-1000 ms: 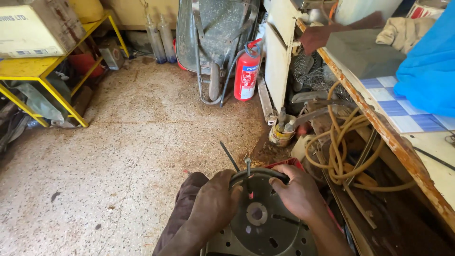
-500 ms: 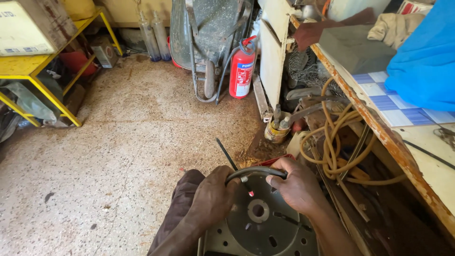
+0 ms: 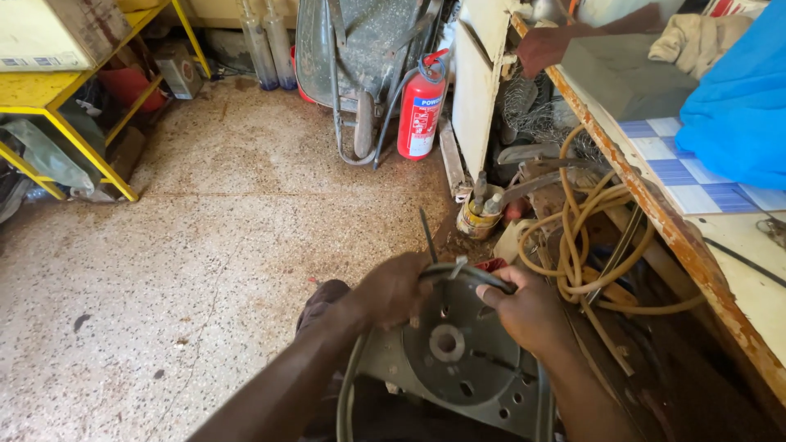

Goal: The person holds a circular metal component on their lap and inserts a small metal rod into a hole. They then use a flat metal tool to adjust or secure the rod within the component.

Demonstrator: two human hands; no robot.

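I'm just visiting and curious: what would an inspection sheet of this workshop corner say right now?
Surface: speckled terrazzo floor, dusty, a few dark spots.
Job's things: round grey metal disc with centre hole, a dark band along its top edge.
Clutter: tin can of tools; beige cloth and blue sheet on the tiled bench.
Hands: left hand and right hand grip the disc's upper rim; another person's hand rests on the bench.
Cables: tangled yellowish hose under the bench.
Surroundings: red fire extinguisher, grey wheelbarrow, yellow metal rack.
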